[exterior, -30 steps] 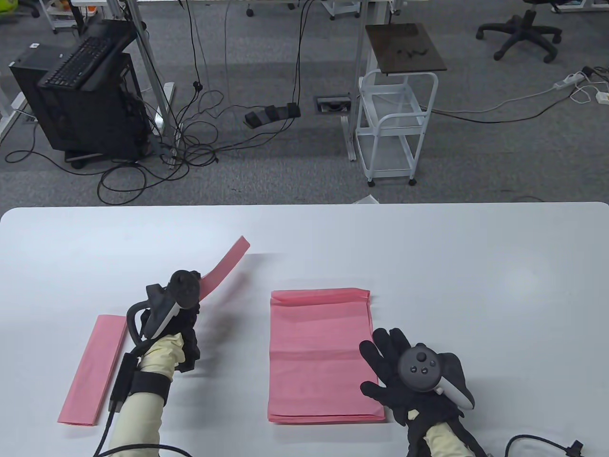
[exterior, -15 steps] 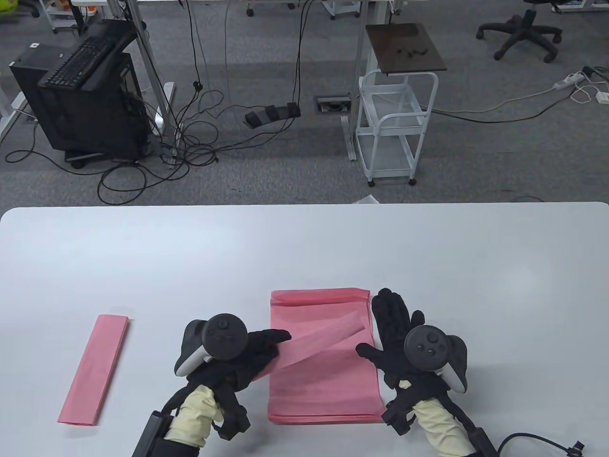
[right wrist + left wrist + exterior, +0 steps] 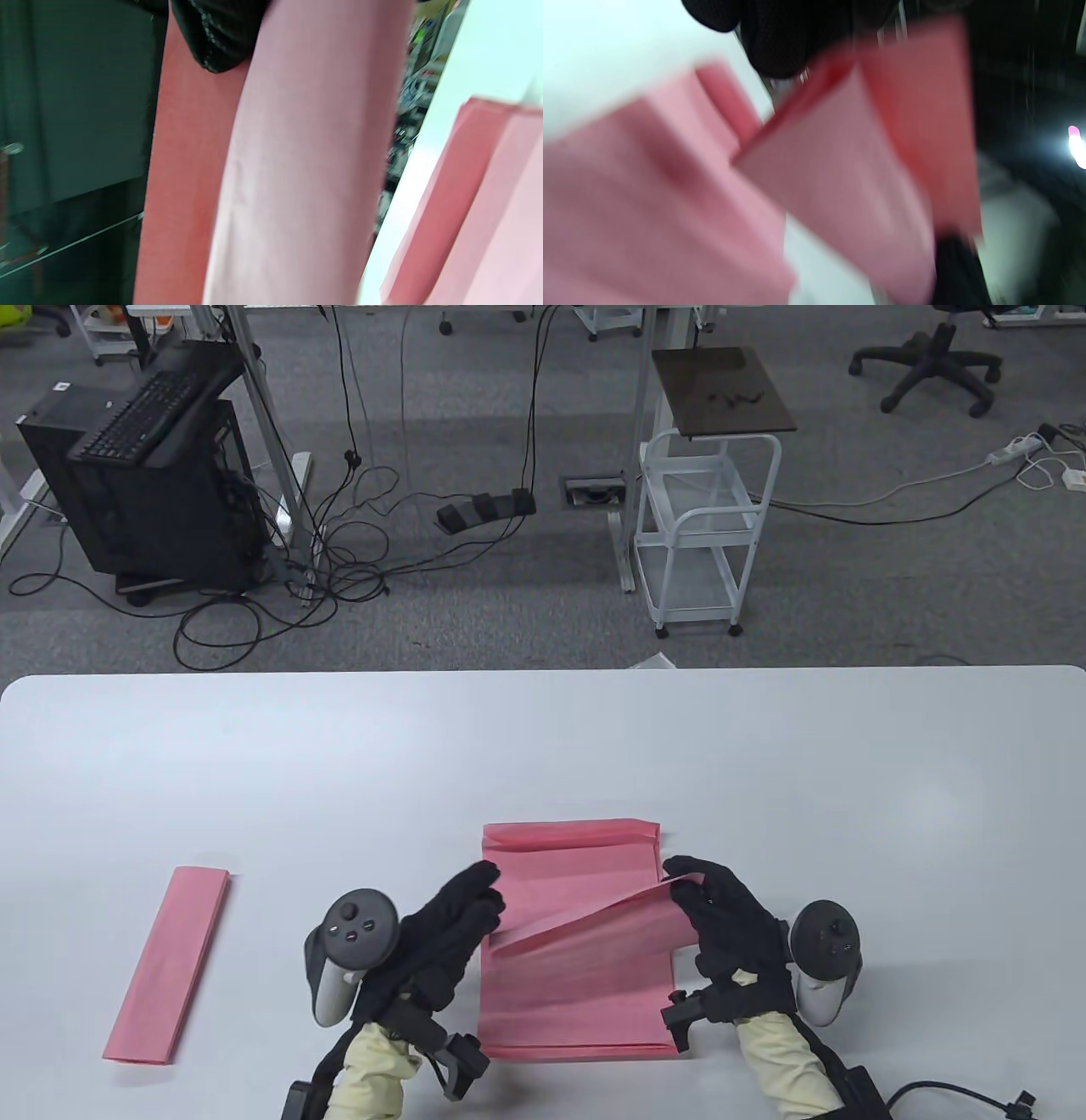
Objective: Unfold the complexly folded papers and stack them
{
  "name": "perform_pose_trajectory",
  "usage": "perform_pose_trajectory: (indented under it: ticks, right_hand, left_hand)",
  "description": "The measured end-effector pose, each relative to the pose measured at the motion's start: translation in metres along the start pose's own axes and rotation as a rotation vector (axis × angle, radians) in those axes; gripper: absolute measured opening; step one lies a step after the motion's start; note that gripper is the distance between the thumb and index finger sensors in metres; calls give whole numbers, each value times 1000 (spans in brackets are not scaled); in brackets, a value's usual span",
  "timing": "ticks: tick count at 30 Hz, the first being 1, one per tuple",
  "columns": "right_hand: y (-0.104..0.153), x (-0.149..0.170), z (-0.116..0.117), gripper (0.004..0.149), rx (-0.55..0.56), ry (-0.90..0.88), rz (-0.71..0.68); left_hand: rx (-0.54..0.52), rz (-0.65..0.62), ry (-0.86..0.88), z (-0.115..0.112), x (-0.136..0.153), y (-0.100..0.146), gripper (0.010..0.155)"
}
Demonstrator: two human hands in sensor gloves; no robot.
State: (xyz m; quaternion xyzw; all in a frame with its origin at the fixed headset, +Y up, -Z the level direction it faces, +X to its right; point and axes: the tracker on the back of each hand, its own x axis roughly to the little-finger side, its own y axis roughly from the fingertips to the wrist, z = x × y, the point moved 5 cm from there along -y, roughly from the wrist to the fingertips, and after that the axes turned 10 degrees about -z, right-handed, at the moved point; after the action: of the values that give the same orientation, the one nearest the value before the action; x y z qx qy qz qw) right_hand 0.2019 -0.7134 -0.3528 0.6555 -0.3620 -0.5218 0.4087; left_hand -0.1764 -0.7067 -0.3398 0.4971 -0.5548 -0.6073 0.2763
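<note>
A folded pink paper hangs just above the stack of unfolded pink sheets, stretched between both hands. My left hand pinches its left end; my right hand pinches its right end, which sits higher. The left wrist view shows the paper blurred under my gloved fingers, with the stack below. In the right wrist view the paper hangs from my fingers, and the stack lies at right. Another folded pink strip lies at the table's left.
The white table ends at a far edge, with grey floor, cables and a white cart beyond. A cable trails at the bottom right corner.
My left hand carried the folded strip from the left over the stack. My right hand left the table beside the stack and took the strip's right end; the paper now spreads between both hands.
</note>
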Motion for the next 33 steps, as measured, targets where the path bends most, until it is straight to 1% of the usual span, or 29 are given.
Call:
perform_pose_trajectory:
  ticks: [1, 2, 3, 4, 5, 7, 8, 9, 10, 11, 12, 13, 14, 15, 16, 18, 20, 21, 22, 23, 24, 26, 28, 29, 30, 32, 33]
  right_hand:
    - [1, 4, -5, 37, 37, 2, 31]
    - [2, 6, -7, 37, 61, 4, 46]
    - [4, 8, -9, 37, 80, 4, 59]
    - [4, 9, -9, 37, 82, 4, 63]
    - [5, 9, -6, 37, 66, 3, 61]
    - [5, 7, 1, 37, 23, -3, 35]
    - [5, 5, 5, 37, 2, -14, 20]
    - [5, 4, 8, 38, -9, -24, 13]
    - [6, 3, 10, 38, -14, -31, 10]
    - [6, 4, 10, 38, -5, -26, 11]
    - [6, 5, 8, 38, 0, -24, 15]
    - [5, 6, 9, 38, -9, -25, 17]
    - [6, 8, 11, 38, -41, -28, 18]
    - [6, 9, 12, 38, -47, -25, 24]
    - [7, 11, 13, 38, -38, -31, 38]
    - [7, 13, 16, 38, -59, -63, 51]
    - [7, 15, 17, 38, -63, -67, 62]
    - [7, 16, 18, 38, -68, -63, 64]
    - [7, 16, 19, 38, -74, -60, 62]
    - [7, 15, 20, 38, -81, -60, 59]
    - [6, 15, 22, 38, -88, -64, 59]
    - [6, 13, 25, 38, -108, -80, 55]
    - [4, 13, 25, 38, -116, -85, 61]
    - [3, 13, 25, 39, -120, -89, 65]
    - [1, 13, 24, 39, -128, -94, 71]
    - [-4, 13, 21, 39, -117, -99, 82]
    - [-9, 14, 17, 39, -93, -105, 107]
  left_hand:
    - [9, 9, -48, 7, 1, 1, 61]
    - [62, 20, -72, 7, 2, 0, 62]
    - [177, 49, -67, -1, 5, -1, 67]
    - [247, 82, -37, -10, 9, 0, 74]
    - [293, 112, 15, -23, 13, 0, 78]
    - [308, 162, 114, -43, 21, 0, 81]
    - [295, 205, 173, -51, 27, 1, 81]
    - [282, 226, 203, -55, 30, 1, 79]
    - [286, 243, 217, -58, 34, 2, 74]
    - [281, 250, 202, -56, 36, 3, 66]
    - [235, 236, 159, -50, 38, 3, 53]
    - [195, 221, 131, -46, 38, 3, 42]
    - [136, 210, 116, -41, 38, 3, 40]
    - [117, 198, 118, -40, 37, 2, 39]
    - [98, 185, 120, -38, 36, 3, 39]
    - [77, 183, 116, -37, 36, 3, 40]
    - [102, 186, 134, -39, 38, 5, 43]
    - [106, 188, 162, -40, 38, 6, 49]
    - [104, 193, 176, -41, 39, 6, 59]
    - [98, 196, 194, -41, 39, 8, 65]
    - [79, 211, 195, -40, 41, 9, 67]
    - [44, 242, 185, -38, 42, 10, 59]
    - [74, 257, 184, -40, 42, 10, 44]
    - [75, 262, 176, -40, 42, 10, 41]
    - [62, 264, 179, -40, 42, 10, 42]
    - [77, 257, 200, -41, 41, 9, 57]
    - [115, 257, 207, -43, 41, 9, 65]
